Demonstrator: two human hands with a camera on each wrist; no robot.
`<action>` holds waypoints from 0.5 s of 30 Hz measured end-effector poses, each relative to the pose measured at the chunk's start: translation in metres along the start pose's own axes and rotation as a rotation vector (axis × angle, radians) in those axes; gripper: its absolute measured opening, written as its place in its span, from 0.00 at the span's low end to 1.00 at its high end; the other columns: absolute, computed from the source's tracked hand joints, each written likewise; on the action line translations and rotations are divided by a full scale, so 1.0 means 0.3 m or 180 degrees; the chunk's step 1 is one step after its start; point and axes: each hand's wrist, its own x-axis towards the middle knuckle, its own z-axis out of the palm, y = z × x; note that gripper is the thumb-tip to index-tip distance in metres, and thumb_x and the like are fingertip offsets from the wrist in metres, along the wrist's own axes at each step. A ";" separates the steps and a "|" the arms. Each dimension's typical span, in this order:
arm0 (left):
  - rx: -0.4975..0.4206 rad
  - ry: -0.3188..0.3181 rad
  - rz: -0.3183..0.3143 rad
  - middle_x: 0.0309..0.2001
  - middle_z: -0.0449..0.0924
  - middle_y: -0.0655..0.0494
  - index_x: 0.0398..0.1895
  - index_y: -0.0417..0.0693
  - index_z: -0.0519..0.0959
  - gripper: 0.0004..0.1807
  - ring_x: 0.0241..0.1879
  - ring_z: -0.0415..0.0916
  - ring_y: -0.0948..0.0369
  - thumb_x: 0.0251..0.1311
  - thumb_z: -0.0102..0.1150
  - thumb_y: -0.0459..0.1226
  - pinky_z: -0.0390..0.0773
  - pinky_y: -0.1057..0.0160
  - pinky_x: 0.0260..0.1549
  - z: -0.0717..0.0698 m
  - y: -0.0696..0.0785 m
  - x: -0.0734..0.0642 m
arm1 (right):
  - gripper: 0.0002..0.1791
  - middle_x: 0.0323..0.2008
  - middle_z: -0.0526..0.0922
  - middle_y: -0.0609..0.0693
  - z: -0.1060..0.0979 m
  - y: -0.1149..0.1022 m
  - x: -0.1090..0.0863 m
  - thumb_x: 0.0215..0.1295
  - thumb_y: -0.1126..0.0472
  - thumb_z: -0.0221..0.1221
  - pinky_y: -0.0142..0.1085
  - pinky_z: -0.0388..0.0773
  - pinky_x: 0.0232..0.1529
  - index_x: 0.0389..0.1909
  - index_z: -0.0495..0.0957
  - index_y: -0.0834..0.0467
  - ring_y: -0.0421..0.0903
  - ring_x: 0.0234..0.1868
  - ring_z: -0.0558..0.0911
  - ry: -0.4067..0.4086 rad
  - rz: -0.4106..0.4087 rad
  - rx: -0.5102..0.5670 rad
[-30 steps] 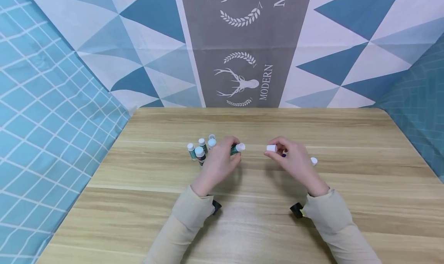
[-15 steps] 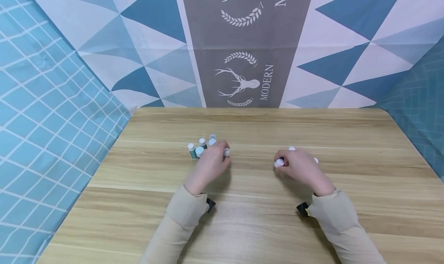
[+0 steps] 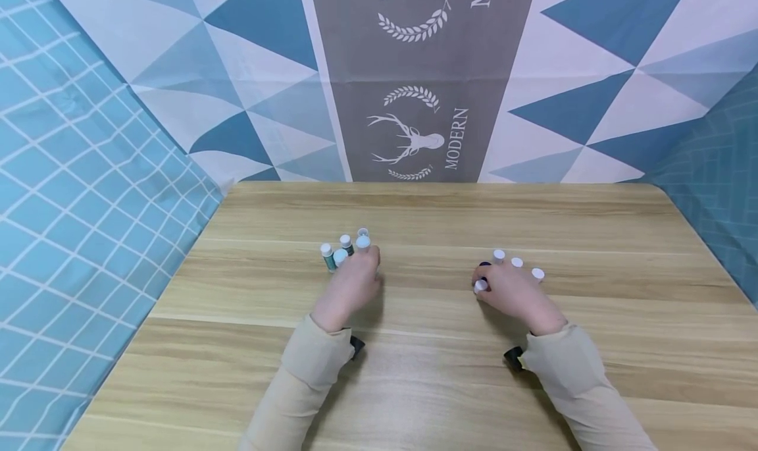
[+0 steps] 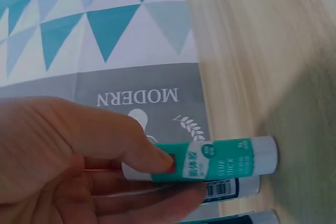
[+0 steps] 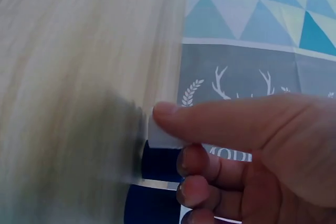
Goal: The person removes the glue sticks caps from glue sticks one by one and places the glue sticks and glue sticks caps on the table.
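My left hand point(image 3: 349, 283) holds a green glue stick point(image 4: 226, 160) upright between thumb and fingers. Its white lower end is at the table in the left wrist view. Other white-ended sticks point(image 4: 247, 187) stand just behind it, one with a barcode. In the head view this hand hides the glue stick. My right hand point(image 3: 514, 290) pinches a white-ended stick point(image 3: 481, 286), whose white part point(image 5: 164, 134) shows under the thumb; my fingers hide the remainder. Dark blue ends point(image 5: 160, 163) show beside it in the right wrist view.
Left of centre, several white-topped sticks point(image 3: 328, 257) stand close together by my left hand. Beyond my right hand, white round tops point(image 3: 499, 255) show in a slanting row. The wooden table point(image 3: 414, 385) runs back to a patterned cloth point(image 3: 414, 95).
Both hands have moved apart and down to the table. The left carried the green glue stick to the left group; the right took its white-ended stick to the right row.
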 end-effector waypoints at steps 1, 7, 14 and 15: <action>0.0038 0.0000 -0.0005 0.27 0.74 0.46 0.32 0.35 0.71 0.07 0.24 0.70 0.57 0.48 0.55 0.25 0.73 0.62 0.23 -0.002 0.000 -0.001 | 0.05 0.30 0.78 0.51 0.003 0.001 0.001 0.56 0.62 0.59 0.33 0.63 0.18 0.33 0.79 0.55 0.45 0.24 0.70 0.0009 0.0008 -0.0022; 0.0193 -0.0025 -0.0057 0.27 0.75 0.46 0.32 0.35 0.71 0.08 0.23 0.71 0.57 0.45 0.55 0.23 0.74 0.62 0.21 -0.011 0.001 -0.007 | 0.04 0.29 0.79 0.52 0.011 0.002 0.005 0.54 0.64 0.59 0.33 0.64 0.16 0.31 0.80 0.56 0.45 0.24 0.72 0.0086 0.0039 -0.0077; 0.0299 0.0066 0.0003 0.28 0.76 0.45 0.31 0.35 0.71 0.09 0.23 0.73 0.56 0.44 0.56 0.22 0.74 0.64 0.21 -0.017 0.000 -0.017 | 0.07 0.31 0.79 0.53 0.010 0.000 0.005 0.52 0.64 0.61 0.33 0.66 0.18 0.34 0.80 0.58 0.46 0.26 0.73 0.0026 0.0047 -0.0010; 0.0336 0.0091 0.0014 0.28 0.76 0.45 0.30 0.35 0.71 0.09 0.24 0.74 0.55 0.44 0.57 0.23 0.75 0.63 0.22 -0.019 0.001 -0.020 | 0.08 0.31 0.79 0.53 0.009 0.000 0.004 0.52 0.64 0.61 0.33 0.66 0.18 0.34 0.80 0.58 0.46 0.26 0.73 0.0016 0.0054 0.0004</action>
